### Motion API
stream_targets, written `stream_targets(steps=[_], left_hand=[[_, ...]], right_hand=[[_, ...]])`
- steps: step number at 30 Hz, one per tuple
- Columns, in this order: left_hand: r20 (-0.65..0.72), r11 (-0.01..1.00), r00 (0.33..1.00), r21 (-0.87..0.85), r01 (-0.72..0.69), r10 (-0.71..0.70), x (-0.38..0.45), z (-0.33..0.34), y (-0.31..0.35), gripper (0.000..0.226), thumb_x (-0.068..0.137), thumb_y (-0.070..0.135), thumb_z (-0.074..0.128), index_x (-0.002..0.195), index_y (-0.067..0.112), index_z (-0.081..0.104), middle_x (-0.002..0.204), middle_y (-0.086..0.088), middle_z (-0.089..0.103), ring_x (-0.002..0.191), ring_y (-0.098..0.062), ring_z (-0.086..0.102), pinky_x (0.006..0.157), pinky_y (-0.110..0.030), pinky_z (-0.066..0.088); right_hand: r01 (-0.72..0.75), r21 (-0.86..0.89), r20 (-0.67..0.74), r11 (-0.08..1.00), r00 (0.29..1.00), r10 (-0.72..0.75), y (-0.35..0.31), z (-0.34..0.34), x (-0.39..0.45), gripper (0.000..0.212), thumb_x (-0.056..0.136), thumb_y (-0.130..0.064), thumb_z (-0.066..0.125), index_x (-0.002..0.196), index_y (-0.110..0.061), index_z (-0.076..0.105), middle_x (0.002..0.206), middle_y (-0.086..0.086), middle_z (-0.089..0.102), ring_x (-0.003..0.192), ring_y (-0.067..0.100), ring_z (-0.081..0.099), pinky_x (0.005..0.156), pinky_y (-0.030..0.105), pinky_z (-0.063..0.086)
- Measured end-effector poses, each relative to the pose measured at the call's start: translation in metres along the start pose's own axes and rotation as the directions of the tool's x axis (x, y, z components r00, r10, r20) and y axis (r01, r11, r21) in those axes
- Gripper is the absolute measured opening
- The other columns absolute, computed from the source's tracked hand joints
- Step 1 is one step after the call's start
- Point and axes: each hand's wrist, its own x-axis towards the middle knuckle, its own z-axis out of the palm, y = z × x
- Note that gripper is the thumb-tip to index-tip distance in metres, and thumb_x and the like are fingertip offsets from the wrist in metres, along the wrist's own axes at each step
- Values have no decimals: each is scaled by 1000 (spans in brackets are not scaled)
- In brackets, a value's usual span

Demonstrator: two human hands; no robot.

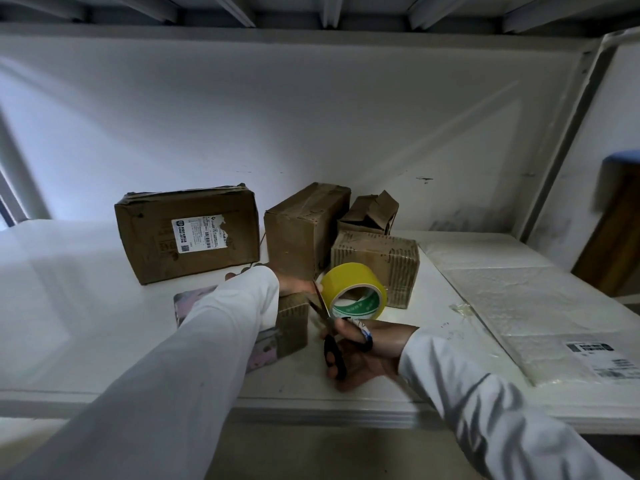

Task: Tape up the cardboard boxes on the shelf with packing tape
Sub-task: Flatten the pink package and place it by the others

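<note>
1. The yellow tape roll (353, 289) is judged light and stiff; it is held at its rim by the left hand (294, 284), whose fingers are mostly hidden.
2. The scissors (329, 330) are gripped by the right hand (367, 351), blades apart near the roll.
3. Five cardboard boxes are counted on the shelf (104, 306); the near small box (292, 320) lies under the left hand.

White metal shelf (346, 396), white back panel (311, 116), ribbed shelf underside above (311, 8), dim light

Dim, cool light falls from the left, the wide-angle view bends straight edges, and the right margin blurs.
</note>
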Motion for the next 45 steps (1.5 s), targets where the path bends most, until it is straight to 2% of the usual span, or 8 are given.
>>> stream_targets(steps=[3, 6, 9, 12, 17, 26, 34, 45], left_hand=[[-6, 999, 999, 26, 40, -40, 6, 3, -4, 58, 90, 49, 56, 137, 16, 46, 142, -6, 45, 128, -25, 44, 106, -31, 30], [-122, 987, 980, 1, 158, -157, 55, 15, -29, 107, 40, 95, 52, 130, 36, 49, 136, 0, 52, 121, -24, 49, 107, -43, 34], [-160, 973, 963, 46, 228, -218, 115, 28, -53, 142, 9, 106, 26, 133, 41, 46, 138, 2, 51, 124, -28, 48, 106, -49, 33], [-163, 960, 955, 93, 264, -247, 61, 16, -29, 127, 36, 103, 21, 140, 34, 41, 145, -3, 44, 130, -32, 42, 110, -53, 26], [-256, 941, 918, 73, 329, -301, 46, 15, -24, 66, 96, 58, 11, 143, 20, 38, 149, -7, 38, 139, -30, 31, 115, -52, 8], [-287, 931, 908, 110, 347, -305, 39, 17, -20, 62, 99, 50, 9, 139, 19, 44, 145, -7, 44, 135, -28, 35, 114, -48, 11], [-297, 936, 907, 93, 339, -299, 35, 18, -19, 58, 98, 48, 13, 134, 19, 50, 141, -6, 48, 131, -26, 40, 112, -47, 15], [-306, 945, 907, 57, 321, -290, 36, 19, -22, 55, 99, 47, 15, 131, 20, 51, 139, -4, 50, 130, -25, 41, 112, -47, 14]], right_hand=[[18, 66, -60, 998, 998, -14, -3, 12, 2, 63, 53, -54, 79, 94, -12, 57, 73, 10, 61, 63, 22, 67, 67, 41, 55], [28, 64, -138, 998, 990, -19, -3, 20, 4, 31, 87, -41, 53, 94, -11, 53, 77, 9, 59, 63, 19, 66, 68, 38, 54], [31, 68, -181, 997, 983, -18, -4, 26, 3, 29, 91, -38, 51, 95, -9, 54, 76, 10, 60, 62, 19, 65, 66, 37, 55], [48, 84, -207, 995, 978, -30, -5, 29, -1, 27, 92, -36, 52, 92, -9, 55, 73, 10, 59, 59, 19, 63, 62, 35, 56], [59, 123, -228, 991, 973, -29, -6, 32, -2, 25, 91, -37, 54, 82, -15, 55, 63, 4, 57, 54, 15, 57, 54, 27, 52], [36, 167, -249, 985, 969, 7, -10, 37, 0, 31, 85, -43, 61, 69, -18, 50, 56, -2, 51, 42, 5, 49, 39, 11, 28], [-119, -5, -87, 993, 989, 119, -37, 41, -10, 67, 63, -80, 53, 95, -20, 53, 67, 5, 55, 62, 17, 58, 56, 21, 34], [-142, -212, -143, 967, 983, 114, -55, 28, -11, 72, 63, -79, 46, 101, -19, 58, 67, 4, 64, 60, 15, 65, 50, 18, 41]])
